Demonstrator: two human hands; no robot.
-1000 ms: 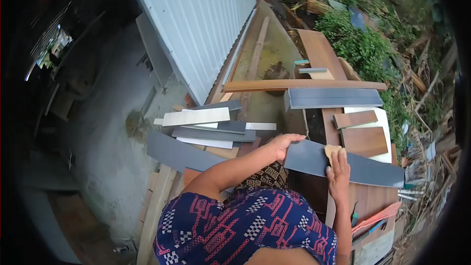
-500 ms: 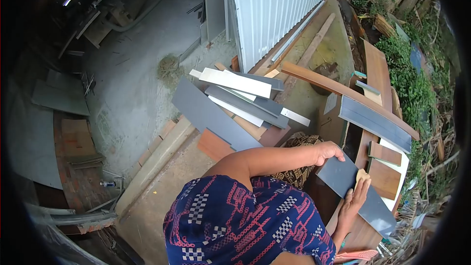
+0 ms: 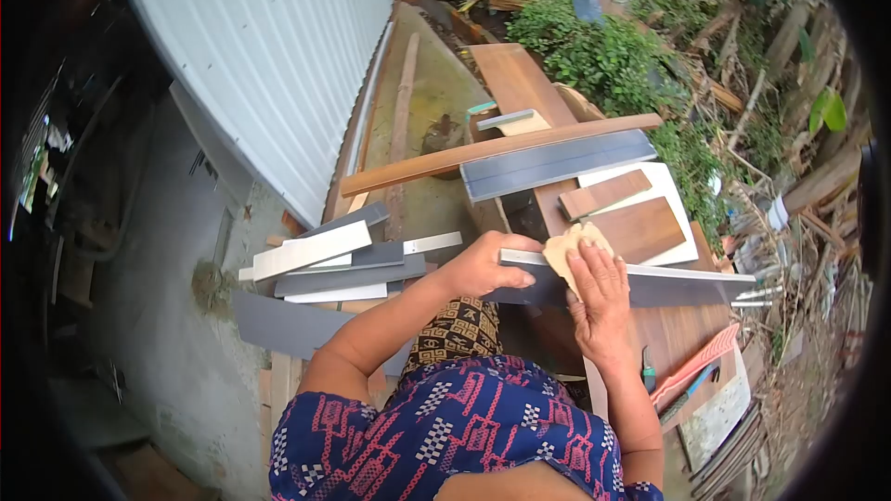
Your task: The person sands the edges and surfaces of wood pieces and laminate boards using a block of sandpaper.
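A long dark grey board (image 3: 687,288) stands on its edge before me, its pale narrow edge facing up. My left hand (image 3: 497,264) grips the board's left end, thumb on the near face and fingers over the far side. Against the upper edge, right of that hand, my right hand (image 3: 599,292) presses a tan, crumpled sheet or cloth (image 3: 571,250). Its fingers lie over the sheet, with the thumb on the near side.
Beyond the board lie brown wooden pieces (image 3: 640,227), a grey panel (image 3: 557,162) and a long brown strip (image 3: 501,150). Offcuts (image 3: 316,250) are piled at left. A green-handled tool (image 3: 648,371) and an orange-pink item (image 3: 696,364) lie at right. Corrugated metal (image 3: 269,56) rises behind.
The view has swung right. The grey board has turned from lying with its broad face up to standing on edge. My right hand and the tan sheet have moved onto its upper edge.
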